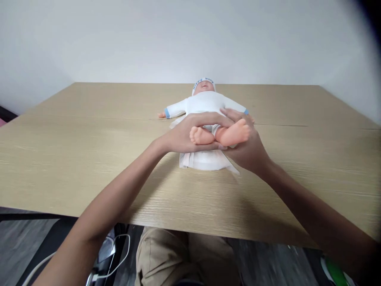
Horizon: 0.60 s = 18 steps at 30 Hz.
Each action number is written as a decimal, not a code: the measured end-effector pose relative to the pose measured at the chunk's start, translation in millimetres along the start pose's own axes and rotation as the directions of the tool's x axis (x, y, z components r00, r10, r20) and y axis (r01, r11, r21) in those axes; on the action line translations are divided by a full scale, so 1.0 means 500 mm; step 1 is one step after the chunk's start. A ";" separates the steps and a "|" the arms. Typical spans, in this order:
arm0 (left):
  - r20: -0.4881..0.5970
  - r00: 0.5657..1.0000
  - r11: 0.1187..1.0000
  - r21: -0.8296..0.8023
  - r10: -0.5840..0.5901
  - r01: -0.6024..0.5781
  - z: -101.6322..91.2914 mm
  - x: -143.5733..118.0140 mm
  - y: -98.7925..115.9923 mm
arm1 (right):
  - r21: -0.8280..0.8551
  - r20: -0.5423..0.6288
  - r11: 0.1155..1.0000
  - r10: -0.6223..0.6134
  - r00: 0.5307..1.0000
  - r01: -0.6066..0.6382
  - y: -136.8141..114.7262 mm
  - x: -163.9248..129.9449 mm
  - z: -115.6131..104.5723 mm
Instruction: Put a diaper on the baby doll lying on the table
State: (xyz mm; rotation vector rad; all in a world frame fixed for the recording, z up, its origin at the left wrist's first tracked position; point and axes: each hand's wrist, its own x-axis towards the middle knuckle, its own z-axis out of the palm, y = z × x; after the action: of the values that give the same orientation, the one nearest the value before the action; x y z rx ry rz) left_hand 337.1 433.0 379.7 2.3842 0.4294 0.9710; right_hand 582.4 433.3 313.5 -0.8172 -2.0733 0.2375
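The left hand (184, 137) and right hand (248, 149) are close together, both clasped around the legs of the baby doll (205, 105), which lies on its back just beyond them. It seems light, with hard, smooth limbs and soft clothes; the ankles give a good hold. The wooden table (74, 159) has wide free room on both sides

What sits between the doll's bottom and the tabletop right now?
In the head view, a white cloth lies spread under the doll, between it and the table.
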 end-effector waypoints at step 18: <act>0.287 0.951 0.947 0.320 -0.111 0.014 -0.032 -0.218 -0.058 | -0.114 0.409 0.941 -0.247 0.878 0.318 0.131 -0.130 -0.047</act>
State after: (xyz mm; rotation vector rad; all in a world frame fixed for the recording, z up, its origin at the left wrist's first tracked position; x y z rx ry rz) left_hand 247.6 411.2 312.7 2.7292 0.5741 0.5218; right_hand 657.4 439.8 255.5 -0.5880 -2.5918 0.0519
